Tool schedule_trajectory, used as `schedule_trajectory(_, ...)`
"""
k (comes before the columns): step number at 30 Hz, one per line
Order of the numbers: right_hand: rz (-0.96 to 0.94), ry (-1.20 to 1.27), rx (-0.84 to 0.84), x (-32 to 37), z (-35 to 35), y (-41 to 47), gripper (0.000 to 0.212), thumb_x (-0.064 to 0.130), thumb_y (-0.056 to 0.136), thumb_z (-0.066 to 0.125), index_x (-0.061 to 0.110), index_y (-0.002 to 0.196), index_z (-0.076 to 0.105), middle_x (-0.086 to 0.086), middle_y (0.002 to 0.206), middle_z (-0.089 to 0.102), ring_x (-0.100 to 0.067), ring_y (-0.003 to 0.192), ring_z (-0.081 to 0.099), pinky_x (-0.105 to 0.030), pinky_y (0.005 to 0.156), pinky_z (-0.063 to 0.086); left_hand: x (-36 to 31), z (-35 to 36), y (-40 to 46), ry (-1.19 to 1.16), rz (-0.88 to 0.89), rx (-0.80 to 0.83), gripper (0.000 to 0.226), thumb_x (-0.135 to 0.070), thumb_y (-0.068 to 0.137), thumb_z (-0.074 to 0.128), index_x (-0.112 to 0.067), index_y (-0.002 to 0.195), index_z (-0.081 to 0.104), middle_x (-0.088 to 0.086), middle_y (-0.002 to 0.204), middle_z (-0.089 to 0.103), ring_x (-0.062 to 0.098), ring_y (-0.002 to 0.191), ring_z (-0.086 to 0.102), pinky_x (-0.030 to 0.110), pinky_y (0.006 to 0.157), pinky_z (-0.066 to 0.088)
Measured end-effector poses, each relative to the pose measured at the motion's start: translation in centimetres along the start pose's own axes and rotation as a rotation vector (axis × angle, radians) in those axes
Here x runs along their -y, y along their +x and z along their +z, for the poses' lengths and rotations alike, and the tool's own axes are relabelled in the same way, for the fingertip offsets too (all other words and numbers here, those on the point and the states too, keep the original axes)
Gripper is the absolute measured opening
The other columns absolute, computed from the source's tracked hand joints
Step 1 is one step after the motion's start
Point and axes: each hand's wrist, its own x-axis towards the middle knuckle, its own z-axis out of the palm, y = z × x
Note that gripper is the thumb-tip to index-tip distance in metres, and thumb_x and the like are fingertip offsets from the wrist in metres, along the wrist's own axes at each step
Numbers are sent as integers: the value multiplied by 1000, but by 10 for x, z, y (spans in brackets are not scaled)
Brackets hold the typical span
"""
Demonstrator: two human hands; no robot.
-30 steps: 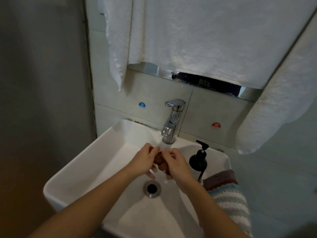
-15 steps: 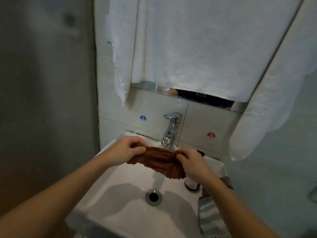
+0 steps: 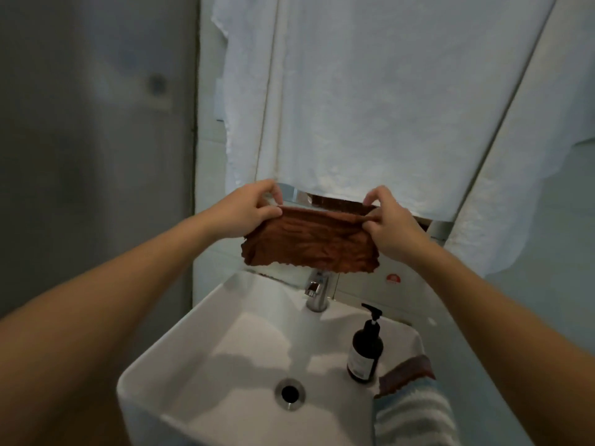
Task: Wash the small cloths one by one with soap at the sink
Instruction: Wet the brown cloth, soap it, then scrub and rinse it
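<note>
A small brown cloth (image 3: 309,243) hangs spread out in the air above the tap (image 3: 317,291), just below the hem of a white towel. My left hand (image 3: 249,210) pinches its top left corner and my right hand (image 3: 389,223) pinches its top right corner. Below lies the white sink (image 3: 180,349) with its drain (image 3: 289,393). A dark soap pump bottle (image 3: 365,349) stands on the sink's right rim. More small cloths (image 3: 412,400), one brown and one striped, lie piled at the right edge of the sink.
A large white towel (image 3: 386,98) hangs over the wall and a mirror strip (image 3: 293,193) behind the sink. Another white towel (image 3: 515,188) hangs at the right. A grey wall (image 3: 96,156) closes in the left side.
Both hands have lifted the brown cloth from the basin, spread it wide and raised it above the tap to the towel's hem. The view has tilted up.
</note>
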Motion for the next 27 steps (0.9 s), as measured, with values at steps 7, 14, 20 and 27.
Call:
schedule_trajectory(7, -54, 23, -141, 14, -23, 13, 51, -6, 93, 36, 23, 72, 72, -5, 90, 64, -22, 79, 61, -24, 59, 53, -20, -26, 17, -149, 26, 17, 30, -3, 100, 49, -20, 91, 71, 2, 92, 69, 6, 70, 65, 12, 57, 49)
schedule_trajectory(14, -25, 381, -247, 6, -19, 12, 26, 5, 90, 57, 24, 88, 74, 2, 93, 70, -22, 94, 67, -45, 86, 58, -32, -26, 20, -191, -21, 124, 37, -10, 89, 70, -28, 121, 66, -10, 109, 62, 9, 98, 64, 15, 76, 54)
schedule_trajectory(20, -67, 175, -238, -5, -18, 16, 26, 3, 95, 58, 18, 111, 73, -3, 113, 65, -16, 101, 60, -22, 85, 56, -31, -25, 23, -150, -46, 131, 67, 12, 81, 67, -33, 130, 59, -7, 113, 59, 13, 96, 64, 20, 73, 59)
schedule_trajectory(27, -53, 11, -169, -8, -27, 23, 34, 5, 95, 57, 16, 127, 65, -1, 122, 60, -14, 108, 55, -12, 80, 44, -35, -25, 29, -129, -35, 169, 74, 11, 78, 70, -35, 134, 56, -7, 120, 56, 14, 101, 63, 26, 80, 59)
